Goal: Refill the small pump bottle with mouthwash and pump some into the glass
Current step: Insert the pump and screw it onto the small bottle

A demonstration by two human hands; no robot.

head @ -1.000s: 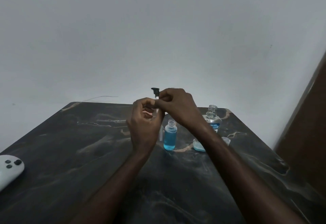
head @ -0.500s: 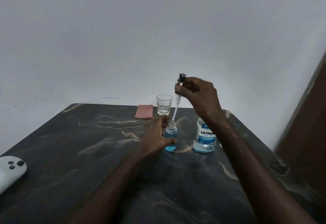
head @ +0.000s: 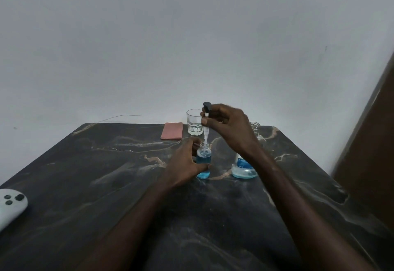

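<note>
The small clear bottle point(head: 203, 159), filled with blue mouthwash, stands on the dark marble table point(head: 106, 174). My left hand point(head: 183, 166) wraps around its left side. My right hand point(head: 228, 125) pinches the pump head point(head: 206, 111), black on top with a white stem, directly above the bottle. The stem's tube reaches down into the bottle's neck. The empty glass point(head: 194, 122) stands at the table's far edge behind the pump. The large mouthwash bottle point(head: 244, 167), uncapped, is partly hidden by my right forearm.
A folded pink cloth point(head: 171, 131) lies left of the glass. A white controller point(head: 10, 205) rests at the table's left edge. A brown door or panel point(head: 371, 153) rises on the right. A grey wall stands behind the table.
My right hand lifted the pump clear of my left hand, moved right and came down over the bottle. The left hand dropped onto the small bottle. The tube now enters the neck.
</note>
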